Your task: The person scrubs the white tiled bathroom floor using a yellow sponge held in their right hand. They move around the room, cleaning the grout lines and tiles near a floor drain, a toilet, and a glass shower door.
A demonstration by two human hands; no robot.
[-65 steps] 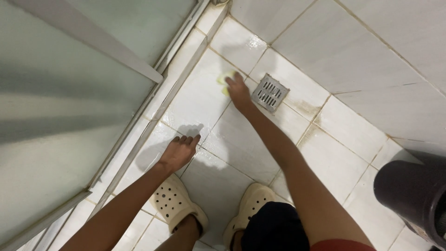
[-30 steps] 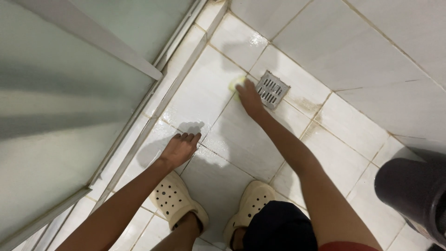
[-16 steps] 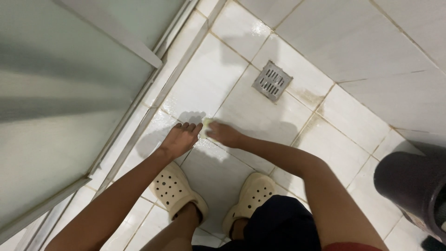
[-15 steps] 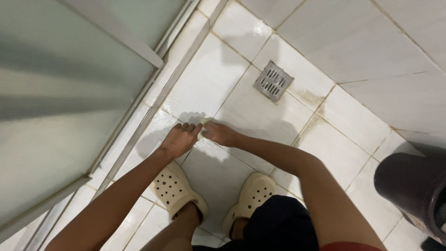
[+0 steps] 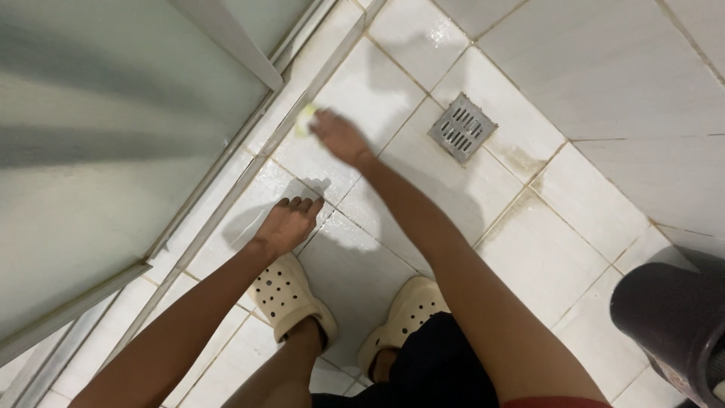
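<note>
Yellow sponge: pressed to the wet floor under the fingertips of the right hand, just beside the door track at the floor's left edge; only a small part shows.
Right hand: arm stretched forward, fingers closed down on the sponge, palm facing the tiles.
Left hand: flat on the floor with fingers spread, holding nothing, propped near the door track and nearer the person than the sponge.
Floor: white glossy tiles with stained grout lines, wet around both hands.
Drain: square metal grate, right of the right hand, apart from it.
Door: frosted glass in a pale frame along the floor's left edge.
Clogs: cream, perforated, one on each foot, below the left hand.
Bucket: dark, round, at the lower right corner.
</note>
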